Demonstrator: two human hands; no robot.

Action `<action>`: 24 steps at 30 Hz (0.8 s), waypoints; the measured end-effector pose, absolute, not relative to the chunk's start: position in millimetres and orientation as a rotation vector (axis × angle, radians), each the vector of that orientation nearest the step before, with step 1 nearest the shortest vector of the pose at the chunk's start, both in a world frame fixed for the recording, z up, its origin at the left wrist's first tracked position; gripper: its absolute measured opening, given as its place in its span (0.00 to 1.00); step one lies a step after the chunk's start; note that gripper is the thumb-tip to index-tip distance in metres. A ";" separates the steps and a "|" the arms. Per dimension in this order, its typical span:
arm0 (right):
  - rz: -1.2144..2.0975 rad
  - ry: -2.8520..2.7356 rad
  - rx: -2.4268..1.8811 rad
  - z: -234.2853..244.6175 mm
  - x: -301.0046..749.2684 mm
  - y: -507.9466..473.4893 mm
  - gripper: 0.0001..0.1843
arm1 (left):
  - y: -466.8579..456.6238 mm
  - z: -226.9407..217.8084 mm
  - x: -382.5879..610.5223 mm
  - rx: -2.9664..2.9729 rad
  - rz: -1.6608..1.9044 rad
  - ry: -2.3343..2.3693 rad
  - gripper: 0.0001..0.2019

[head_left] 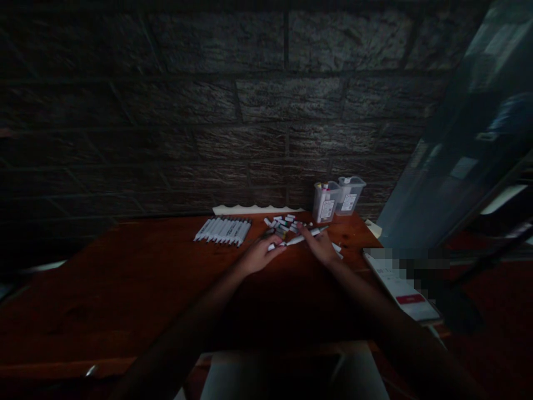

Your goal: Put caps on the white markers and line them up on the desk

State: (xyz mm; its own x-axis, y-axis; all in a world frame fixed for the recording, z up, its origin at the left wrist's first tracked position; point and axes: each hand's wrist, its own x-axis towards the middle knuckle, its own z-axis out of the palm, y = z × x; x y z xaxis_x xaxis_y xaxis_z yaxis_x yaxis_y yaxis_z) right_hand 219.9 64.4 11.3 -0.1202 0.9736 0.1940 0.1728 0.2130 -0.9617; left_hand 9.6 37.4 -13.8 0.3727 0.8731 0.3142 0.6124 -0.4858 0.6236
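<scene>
My left hand (261, 254) rests on the reddish wooden table (125, 289) with its fingers curled around a small white marker cap or marker end. My right hand (320, 244) pinches a white marker (306, 236) that lies slanted between both hands. Just beyond the hands lies a loose pile of marker caps (285, 223). A neat row of white markers (224, 230) lies side by side to the left of the hands.
Two clear plastic containers (338, 199) stand at the back right against the dark brick wall, one holding markers. A white paper or booklet (402, 286) lies at the right table edge. A glass panel rises on the right.
</scene>
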 end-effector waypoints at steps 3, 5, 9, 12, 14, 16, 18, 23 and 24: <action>1.080 -1.520 -1.145 12.5 219.4 64.1 0.29 | 35.1 -11.8 12.7 2.191 0.944 1.279 0.12; 1.068 -1.483 -1.157 10.7 219.5 65.4 0.29 | 34.1 -10.9 15.0 2.174 0.990 1.264 0.12; 1.073 -1.430 -1.155 1.5 220.7 70.8 0.29 | 33.8 -9.8 17.2 2.173 1.025 1.269 0.12; 1.090 -1.404 -1.172 -5.4 221.0 75.1 0.27 | 33.9 -9.5 16.3 2.187 1.016 1.294 0.13; 1.078 -1.378 -1.181 -7.4 220.7 76.4 0.28 | 33.2 -8.8 15.7 2.192 1.021 1.304 0.13; 1.068 -1.379 -1.163 -7.2 219.8 75.8 0.28 | 31.8 -7.4 16.3 2.198 1.039 1.303 0.14; 1.070 -1.442 -1.125 -5.3 218.6 73.3 0.27 | 29.8 -5.8 18.6 2.207 1.042 1.287 0.14; 1.051 -1.582 -1.080 -0.4 216.3 65.9 0.26 | 26.9 -7.3 24.8 2.236 1.029 1.246 0.13; 1.030 -1.591 -1.099 0.1 216.5 65.2 0.27 | 27.0 -8.6 25.0 2.248 1.043 1.250 0.13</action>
